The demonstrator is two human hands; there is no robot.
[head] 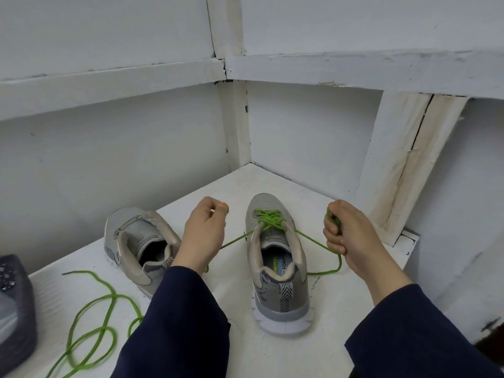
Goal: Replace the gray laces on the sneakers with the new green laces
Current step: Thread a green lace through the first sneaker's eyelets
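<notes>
Two grey sneakers stand on a white table. The right sneaker (pixel 275 257) is laced with a green lace (pixel 268 218) criss-crossed over its tongue. Both ends of that lace run outward and are pulled taut. My left hand (pixel 203 233) grips the left end, fingers curled. My right hand (pixel 343 230) holds the right end wrapped in its fist, and a loop of it hangs below. The left sneaker (pixel 136 241) lies tilted, with a grey lace at its eyelets. A second green lace (pixel 101 317) lies loose in loops at the front left.
The table (pixel 341 309) sits in a corner between white walls with white wooden beams. A leaning white board (pixel 409 165) stands at the right. A dark grey object (pixel 13 309) lies at the left edge. The table's right edge drops off near my right arm.
</notes>
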